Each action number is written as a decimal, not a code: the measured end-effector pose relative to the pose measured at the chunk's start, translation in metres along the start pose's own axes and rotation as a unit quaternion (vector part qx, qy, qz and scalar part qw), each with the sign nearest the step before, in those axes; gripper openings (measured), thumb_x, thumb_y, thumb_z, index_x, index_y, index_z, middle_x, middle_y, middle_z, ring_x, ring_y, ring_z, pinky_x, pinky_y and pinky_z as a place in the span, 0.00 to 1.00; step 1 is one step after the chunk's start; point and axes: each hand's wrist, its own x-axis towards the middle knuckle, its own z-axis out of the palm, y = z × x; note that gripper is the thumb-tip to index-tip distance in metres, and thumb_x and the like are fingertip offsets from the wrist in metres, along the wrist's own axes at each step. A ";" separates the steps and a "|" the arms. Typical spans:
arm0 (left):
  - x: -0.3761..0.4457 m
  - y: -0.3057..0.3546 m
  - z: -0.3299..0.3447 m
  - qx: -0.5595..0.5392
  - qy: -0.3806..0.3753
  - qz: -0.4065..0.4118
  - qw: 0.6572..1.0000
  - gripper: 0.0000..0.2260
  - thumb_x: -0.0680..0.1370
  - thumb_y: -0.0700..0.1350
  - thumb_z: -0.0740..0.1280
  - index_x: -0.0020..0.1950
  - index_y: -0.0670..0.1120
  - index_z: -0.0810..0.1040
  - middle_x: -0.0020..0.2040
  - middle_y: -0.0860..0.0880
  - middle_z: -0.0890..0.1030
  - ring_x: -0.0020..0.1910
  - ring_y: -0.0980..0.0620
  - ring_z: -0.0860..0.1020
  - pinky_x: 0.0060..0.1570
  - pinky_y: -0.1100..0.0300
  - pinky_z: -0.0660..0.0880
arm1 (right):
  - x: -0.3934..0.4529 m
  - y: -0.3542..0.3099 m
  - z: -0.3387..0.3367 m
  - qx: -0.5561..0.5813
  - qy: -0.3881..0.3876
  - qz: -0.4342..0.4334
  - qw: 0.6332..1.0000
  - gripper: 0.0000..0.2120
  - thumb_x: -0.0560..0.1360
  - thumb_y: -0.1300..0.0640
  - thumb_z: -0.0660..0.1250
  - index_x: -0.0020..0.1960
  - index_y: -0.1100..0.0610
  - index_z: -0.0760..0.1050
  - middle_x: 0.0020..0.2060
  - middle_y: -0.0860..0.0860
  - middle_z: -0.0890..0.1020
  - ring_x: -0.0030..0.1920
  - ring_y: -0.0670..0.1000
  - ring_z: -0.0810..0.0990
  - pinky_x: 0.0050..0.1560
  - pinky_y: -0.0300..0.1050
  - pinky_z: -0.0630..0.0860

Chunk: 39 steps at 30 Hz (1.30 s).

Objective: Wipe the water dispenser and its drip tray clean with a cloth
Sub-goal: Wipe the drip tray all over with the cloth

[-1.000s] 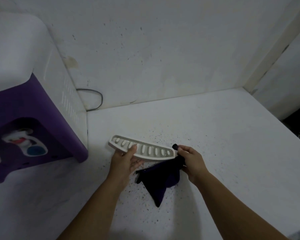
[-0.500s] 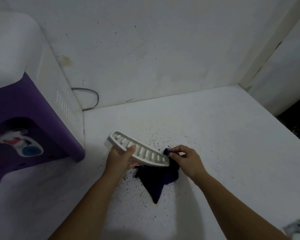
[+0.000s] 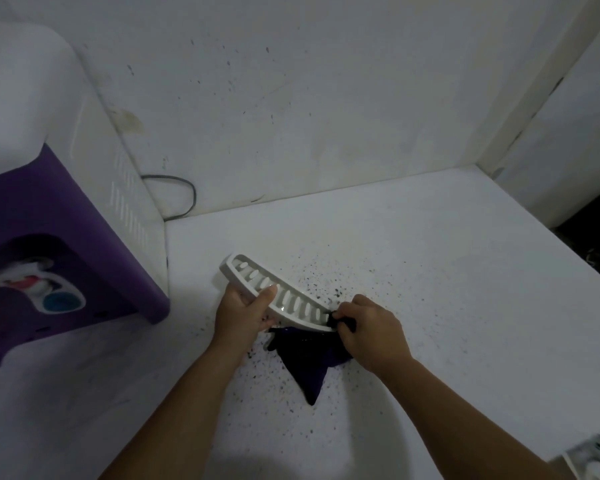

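A white slotted drip tray [image 3: 253, 274] is held above the white counter [image 3: 430, 271], tilted down to the right. My left hand [image 3: 245, 311] grips its near edge, thumb on top of the slots. My right hand [image 3: 371, 332] pinches a dark purple cloth [image 3: 309, 362] against the tray's right end; the rest of the cloth hangs down to the counter. The water dispenser [image 3: 66, 209], white with a purple front and red and blue taps, stands at the left.
Dark specks are scattered over the counter around the tray. A grey cable [image 3: 184, 195] loops along the back wall behind the dispenser. The counter's right edge drops off toward a dark area [image 3: 596, 223].
The tray has tilted more steeply, its right end lower. My right hand has brought the cloth up onto that end.
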 end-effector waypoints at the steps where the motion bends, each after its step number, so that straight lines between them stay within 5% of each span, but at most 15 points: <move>1: 0.000 0.000 0.000 0.002 0.001 0.001 1.000 0.16 0.75 0.40 0.70 0.61 0.44 0.73 0.55 0.45 0.81 0.50 0.48 0.82 0.36 0.60 0.81 | -0.001 0.001 0.000 -0.008 -0.015 -0.008 1.000 0.07 0.73 0.56 0.67 0.49 0.51 0.82 0.41 0.47 0.78 0.37 0.47 0.75 0.34 0.38 0.69; 6: -0.002 0.000 -0.001 0.001 -0.004 0.001 1.000 0.16 0.75 0.39 0.69 0.62 0.43 0.72 0.55 0.44 0.81 0.50 0.48 0.82 0.35 0.60 0.80 | 0.006 0.001 -0.008 0.010 -0.060 -0.019 0.998 0.07 0.73 0.50 0.69 0.47 0.50 0.81 0.42 0.46 0.79 0.41 0.47 0.76 0.40 0.38 0.71; 16: 0.004 0.007 -0.008 0.027 -0.019 -0.013 0.999 0.16 0.76 0.38 0.69 0.62 0.42 0.72 0.54 0.43 0.81 0.48 0.47 0.82 0.38 0.55 0.82 | 0.008 -0.012 -0.001 0.117 -0.007 0.147 0.982 0.05 0.71 0.55 0.73 0.46 0.51 0.79 0.39 0.45 0.80 0.41 0.46 0.78 0.42 0.36 0.74; 25: 0.002 0.010 -0.010 0.071 -0.040 0.005 0.997 0.13 0.75 0.39 0.71 0.56 0.48 0.73 0.54 0.45 0.81 0.51 0.47 0.82 0.44 0.52 0.82 | -0.002 -0.009 0.003 0.114 -0.030 0.071 0.990 0.03 0.70 0.59 0.72 0.41 0.52 0.81 0.39 0.44 0.81 0.41 0.44 0.77 0.43 0.32 0.70; 35: 0.000 0.004 -0.007 0.087 -0.020 0.027 0.996 0.12 0.74 0.40 0.71 0.54 0.51 0.73 0.55 0.45 0.81 0.51 0.45 0.81 0.47 0.48 0.81 | -0.010 -0.013 0.003 0.102 -0.025 0.002 0.994 0.11 0.67 0.64 0.70 0.41 0.52 0.71 0.32 0.44 0.75 0.30 0.40 0.69 0.31 0.31 0.62; 39: -0.001 0.004 -0.007 0.081 -0.024 0.021 0.996 0.12 0.74 0.41 0.71 0.54 0.50 0.73 0.55 0.45 0.81 0.51 0.46 0.82 0.48 0.47 0.81 | -0.005 -0.007 0.000 0.113 -0.040 0.008 0.993 0.12 0.66 0.63 0.72 0.40 0.50 0.70 0.32 0.46 0.78 0.29 0.43 0.73 0.29 0.35 0.69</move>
